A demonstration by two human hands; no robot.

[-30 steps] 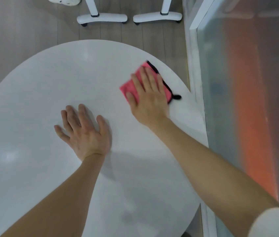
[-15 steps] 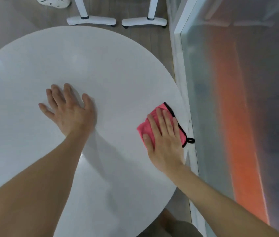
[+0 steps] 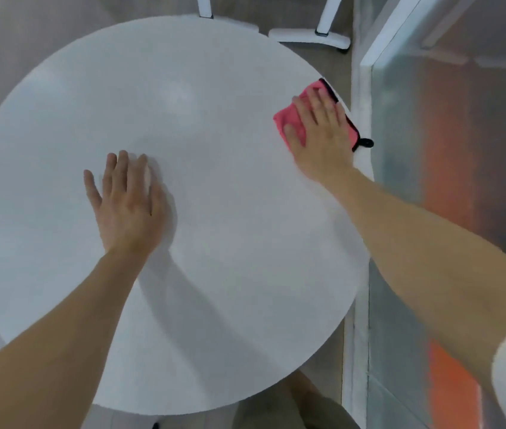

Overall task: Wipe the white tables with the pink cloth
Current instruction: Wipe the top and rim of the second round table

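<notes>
Round white table [image 3: 214, 289] fills my view; I see no smears, so I can't judge how much is wiped. At its middle my left hand [image 3: 128, 202] lies flat, fingers straight. At its right rim my right hand [image 3: 323, 134] presses the pink cloth [image 3: 290, 119] down, fingers extended. Other tables are out of frame; the hand hides much of the cloth.

Office-like room, round white table [image 3: 183, 88], frosted glass partition [image 3: 450, 187], white furniture feet [image 3: 309, 37], wood-look floor [image 3: 13, 41]
</notes>
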